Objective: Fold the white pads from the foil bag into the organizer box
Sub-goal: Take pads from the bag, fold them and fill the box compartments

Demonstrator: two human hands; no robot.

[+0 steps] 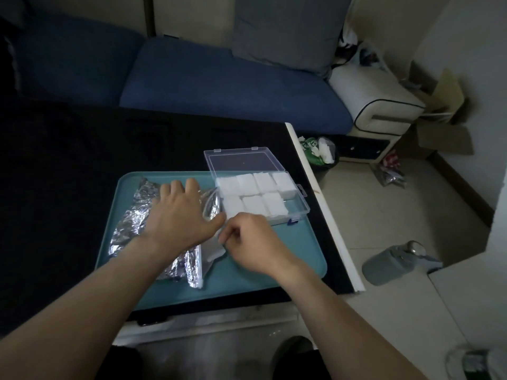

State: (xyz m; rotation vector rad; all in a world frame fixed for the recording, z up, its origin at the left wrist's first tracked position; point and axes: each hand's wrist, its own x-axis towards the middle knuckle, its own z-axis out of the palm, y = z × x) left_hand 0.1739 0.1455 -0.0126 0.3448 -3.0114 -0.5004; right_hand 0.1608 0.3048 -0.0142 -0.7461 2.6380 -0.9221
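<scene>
The box, lid back at the tray's far right, looks nearly full of folded pads, so little seems left. The left hand lies spread on the foil bag; the right hand's grip pinches another pad at the bag's mouth. The tray sits on a dark counter before a blue sofa, pale floor at right.

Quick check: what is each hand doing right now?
Left hand: open, fingers spread, pressing flat on the foil bag.
Right hand: fingers curled, pinching something at the bag's opening; what it pinches cannot be told.
</scene>
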